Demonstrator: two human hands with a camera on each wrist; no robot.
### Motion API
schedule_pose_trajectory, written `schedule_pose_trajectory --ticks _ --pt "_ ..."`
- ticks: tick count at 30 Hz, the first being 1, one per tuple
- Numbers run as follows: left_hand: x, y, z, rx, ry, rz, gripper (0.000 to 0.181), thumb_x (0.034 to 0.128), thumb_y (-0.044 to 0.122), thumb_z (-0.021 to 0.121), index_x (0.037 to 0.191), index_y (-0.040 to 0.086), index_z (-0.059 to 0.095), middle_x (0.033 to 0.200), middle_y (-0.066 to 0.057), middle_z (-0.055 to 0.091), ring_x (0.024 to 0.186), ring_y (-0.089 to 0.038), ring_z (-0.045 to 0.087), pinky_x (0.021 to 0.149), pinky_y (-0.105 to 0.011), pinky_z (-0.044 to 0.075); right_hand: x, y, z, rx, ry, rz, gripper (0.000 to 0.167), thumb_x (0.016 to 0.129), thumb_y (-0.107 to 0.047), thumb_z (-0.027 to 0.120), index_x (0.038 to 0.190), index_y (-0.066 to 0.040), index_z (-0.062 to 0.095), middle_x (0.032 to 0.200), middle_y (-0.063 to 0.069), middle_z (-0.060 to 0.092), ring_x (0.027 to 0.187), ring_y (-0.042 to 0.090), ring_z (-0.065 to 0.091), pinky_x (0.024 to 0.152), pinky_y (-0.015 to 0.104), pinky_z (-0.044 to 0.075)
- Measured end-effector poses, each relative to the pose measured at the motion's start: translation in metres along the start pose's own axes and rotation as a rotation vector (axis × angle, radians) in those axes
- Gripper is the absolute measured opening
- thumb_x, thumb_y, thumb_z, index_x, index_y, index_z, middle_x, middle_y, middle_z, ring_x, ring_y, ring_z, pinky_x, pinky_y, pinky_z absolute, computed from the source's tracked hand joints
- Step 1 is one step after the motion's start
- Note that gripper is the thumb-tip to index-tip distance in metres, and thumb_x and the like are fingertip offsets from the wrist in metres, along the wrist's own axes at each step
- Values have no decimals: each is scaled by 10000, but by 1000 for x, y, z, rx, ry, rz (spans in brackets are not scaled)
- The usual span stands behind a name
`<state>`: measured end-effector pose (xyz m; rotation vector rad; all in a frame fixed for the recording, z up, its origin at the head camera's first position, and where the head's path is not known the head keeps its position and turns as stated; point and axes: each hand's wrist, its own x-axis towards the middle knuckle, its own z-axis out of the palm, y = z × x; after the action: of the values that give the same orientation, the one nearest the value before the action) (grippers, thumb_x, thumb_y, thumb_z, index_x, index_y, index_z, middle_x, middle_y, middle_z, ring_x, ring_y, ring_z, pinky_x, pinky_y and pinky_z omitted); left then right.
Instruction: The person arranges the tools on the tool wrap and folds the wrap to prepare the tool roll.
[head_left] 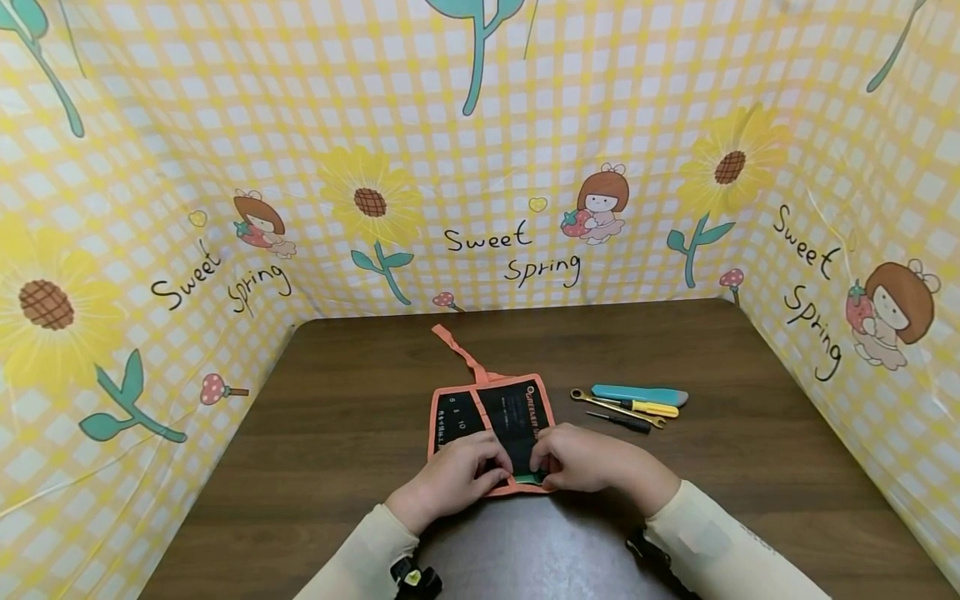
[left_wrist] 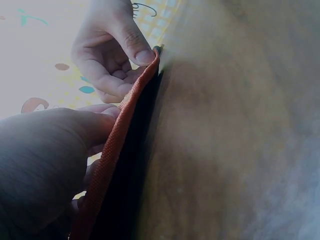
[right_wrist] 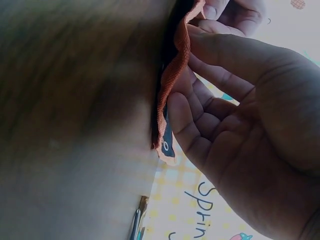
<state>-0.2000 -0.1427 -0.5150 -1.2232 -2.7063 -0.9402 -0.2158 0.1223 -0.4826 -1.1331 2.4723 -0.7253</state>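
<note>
A black tool pouch [head_left: 516, 417] with orange trim lies unfolded on the table. My left hand [head_left: 456, 472] pinches the pouch by its orange trim near the front edge, thumb and fingers bent. Across from it, my right hand [head_left: 583, 458] grips the front right part of the pouch with curled fingers. Between both hands a small green piece [head_left: 529, 479] shows at the front pocket; most of it is hidden. In the right wrist view the orange trim [right_wrist: 175, 67] runs wavy beside my right thumb. The left wrist view shows both hands along that same trim [left_wrist: 120, 125].
Right of the pouch lie a blue cutter-like tool [head_left: 637, 394], a yellow-handled tool [head_left: 654, 408], a combination wrench [head_left: 618, 407] and a black-handled screwdriver [head_left: 621, 422]. An orange strap [head_left: 459, 348] stretches behind the pouch. Checkered cloth [head_left: 480, 183] walls the brown table [head_left: 337, 433].
</note>
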Motion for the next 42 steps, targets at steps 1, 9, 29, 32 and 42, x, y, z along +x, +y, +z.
schedule_pose_trajectory --ticks 1,9,29,32,42 --pt "0 0 0 0 0 2 78 1002 241 747 982 315 729 954 179 585 730 18 528 662 -189 472 0 0 0 2 -2 4 135 876 -88 841 987 -138 782 881 -88 589 745 10 578 695 225 517" --pt "0 0 1 -19 -13 -8 112 981 218 774 971 326 750 953 174 601 730 9 534 673 -195 476 0 -2 -1 13 -15 4 139 865 -62 842 963 -140 784 874 -76 584 725 4 577 678 222 518" --pt "-1 -8 -5 118 -30 -78 144 1010 232 736 1115 314 790 1034 119 612 881 -70 576 750 -283 499 -2 0 -2 -17 -16 -11 151 877 -82 844 1008 -140 796 890 -87 597 789 47 601 717 240 518" --pt "-1 -8 -5 110 -33 -87 120 1006 224 740 1074 320 766 1003 113 603 855 -71 575 735 -275 498 -3 0 -4 -5 -10 -7 149 881 -83 841 1011 -142 798 913 -79 611 805 42 610 723 245 522" --pt "-1 -9 -3 116 8 -99 84 992 238 760 995 316 727 968 149 599 848 -44 587 759 -289 524 -14 8 -11 67 35 -1 162 907 -52 796 1054 -119 789 952 -59 640 791 23 602 720 250 534"
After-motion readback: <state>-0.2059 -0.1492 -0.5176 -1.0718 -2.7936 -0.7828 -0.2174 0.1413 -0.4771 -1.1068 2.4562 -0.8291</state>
